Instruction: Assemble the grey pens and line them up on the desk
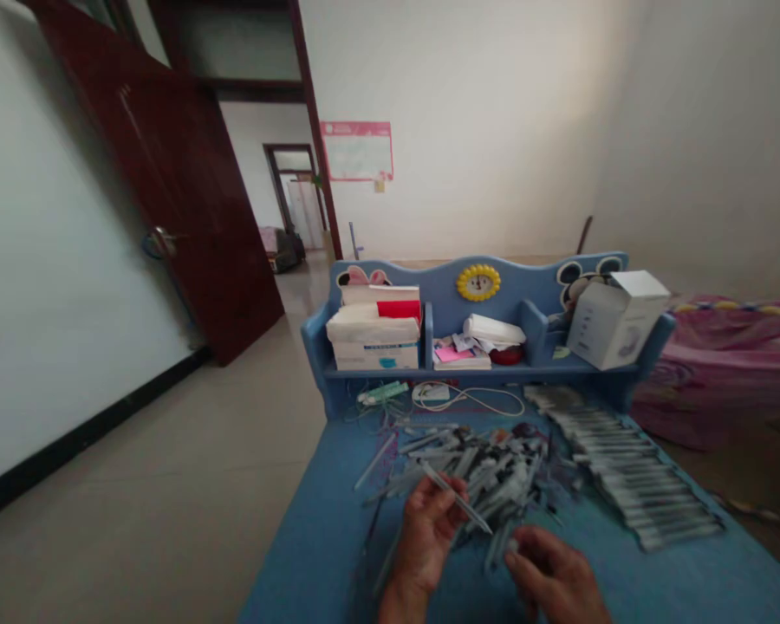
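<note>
My left hand [427, 530] is closed around a thin grey pen-like stick [458, 498] that slants up to the left over a loose heap of similar grey sticks [494, 472] on the blue desk [325, 537]. My right hand [552, 576] rests low at the front, fingers curled, pinching a small pale piece [512, 546] I cannot make out. A neat row of the same grey sticks [630, 481] lies side by side to the right of the heap.
The desk's blue shelf [468, 368] holds stacked white boxes [373, 338], papers, a tilted white carton [614, 319] and a yellow clock. White cables [468, 397] lie under it. A dark red door [182, 191] stands open at left; pink bedding [728, 364] lies at right.
</note>
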`<state>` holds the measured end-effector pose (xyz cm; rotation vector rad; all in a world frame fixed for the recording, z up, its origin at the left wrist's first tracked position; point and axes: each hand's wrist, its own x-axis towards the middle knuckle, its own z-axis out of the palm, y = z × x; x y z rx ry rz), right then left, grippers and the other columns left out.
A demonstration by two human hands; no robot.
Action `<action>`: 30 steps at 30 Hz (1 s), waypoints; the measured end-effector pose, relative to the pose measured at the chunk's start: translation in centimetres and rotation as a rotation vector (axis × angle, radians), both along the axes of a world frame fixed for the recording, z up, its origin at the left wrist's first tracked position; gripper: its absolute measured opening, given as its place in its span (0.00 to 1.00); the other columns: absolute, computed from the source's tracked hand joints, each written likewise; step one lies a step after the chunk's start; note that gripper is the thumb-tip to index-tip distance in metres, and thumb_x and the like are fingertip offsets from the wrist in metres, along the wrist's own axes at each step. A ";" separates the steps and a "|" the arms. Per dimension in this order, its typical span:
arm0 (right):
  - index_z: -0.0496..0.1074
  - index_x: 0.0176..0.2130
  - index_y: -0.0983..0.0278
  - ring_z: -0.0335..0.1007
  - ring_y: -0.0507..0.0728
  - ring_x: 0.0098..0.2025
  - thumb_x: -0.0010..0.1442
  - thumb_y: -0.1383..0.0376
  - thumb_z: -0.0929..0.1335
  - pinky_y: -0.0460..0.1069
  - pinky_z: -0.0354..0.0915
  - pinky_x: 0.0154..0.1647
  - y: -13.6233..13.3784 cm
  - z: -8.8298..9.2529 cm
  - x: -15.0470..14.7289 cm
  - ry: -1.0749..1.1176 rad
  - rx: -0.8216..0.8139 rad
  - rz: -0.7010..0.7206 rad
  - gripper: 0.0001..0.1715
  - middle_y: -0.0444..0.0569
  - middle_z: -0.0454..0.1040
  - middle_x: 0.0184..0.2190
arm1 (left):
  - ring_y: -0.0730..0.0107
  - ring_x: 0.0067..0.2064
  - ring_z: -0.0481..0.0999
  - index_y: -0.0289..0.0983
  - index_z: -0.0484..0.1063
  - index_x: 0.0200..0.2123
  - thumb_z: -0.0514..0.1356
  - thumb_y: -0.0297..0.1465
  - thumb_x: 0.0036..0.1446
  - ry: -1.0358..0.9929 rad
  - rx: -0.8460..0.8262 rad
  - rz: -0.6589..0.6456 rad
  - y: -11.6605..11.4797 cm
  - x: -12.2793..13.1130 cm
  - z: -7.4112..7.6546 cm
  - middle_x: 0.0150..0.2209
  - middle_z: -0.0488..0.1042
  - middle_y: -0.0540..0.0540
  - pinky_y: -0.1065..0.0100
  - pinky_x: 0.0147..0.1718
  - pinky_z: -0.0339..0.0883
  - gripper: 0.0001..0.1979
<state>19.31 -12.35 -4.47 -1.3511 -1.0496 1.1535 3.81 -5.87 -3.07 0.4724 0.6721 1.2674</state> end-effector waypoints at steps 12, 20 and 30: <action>0.69 0.29 0.64 0.62 0.49 0.20 0.52 0.62 0.66 0.44 0.60 0.22 -0.6 1.9 -0.1 -0.161 0.055 0.081 0.06 0.39 0.64 0.19 | 0.72 0.30 0.77 0.34 0.71 0.32 0.66 0.23 0.41 0.046 0.030 -0.075 0.4 0.6 0.2 0.32 0.78 0.46 0.73 0.29 0.71 0.11; 0.68 0.29 0.64 0.62 0.48 0.16 0.49 0.61 0.70 0.44 0.58 0.19 -0.2 1.9 -0.2 0.064 -0.004 0.039 0.10 0.40 0.69 0.20 | 0.72 0.30 0.77 0.33 0.70 0.32 0.66 0.23 0.42 0.046 0.038 -0.108 0.4 0.8 0.5 0.31 0.78 0.47 0.74 0.29 0.70 0.11; 0.66 0.27 0.65 0.55 0.44 0.13 0.48 0.62 0.73 0.43 0.59 0.18 -0.1 1.9 0.4 0.607 -0.062 -0.011 0.13 0.37 0.67 0.16 | 0.73 0.31 0.77 0.34 0.70 0.32 0.65 0.22 0.43 0.017 0.043 -0.110 0.5 0.7 0.4 0.31 0.78 0.47 0.74 0.30 0.70 0.11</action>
